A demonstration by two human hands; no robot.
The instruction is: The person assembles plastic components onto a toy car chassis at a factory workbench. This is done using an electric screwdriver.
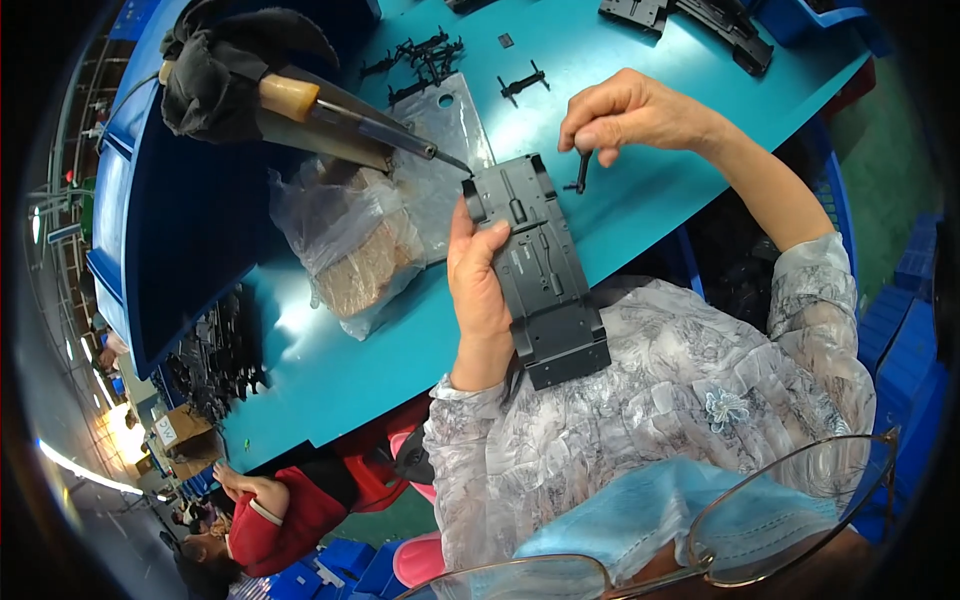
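Observation:
My left hand [478, 285] grips a long black plastic housing [550, 265] by its left side, with the thumb on its face. The housing is tilted, its lower end close to my patterned grey top. Thin rod-shaped details show along its face. To the upper right, my right hand [640, 115] pinches a small black rod-like part [583, 172] that hangs below the fingers, apart from the housing. A soldering iron [375, 128] with a wooden handle points its tip at the housing's upper left corner; I cannot tell whether they touch.
A clear plastic bag [345, 235] around a brownish block lies left of the housing, near a grey plate [465, 110]. Small black parts [425, 60] lie beyond on the teal table [350, 380]. Black housings [735, 35] sit far right. A person in red [290, 520] is at lower left.

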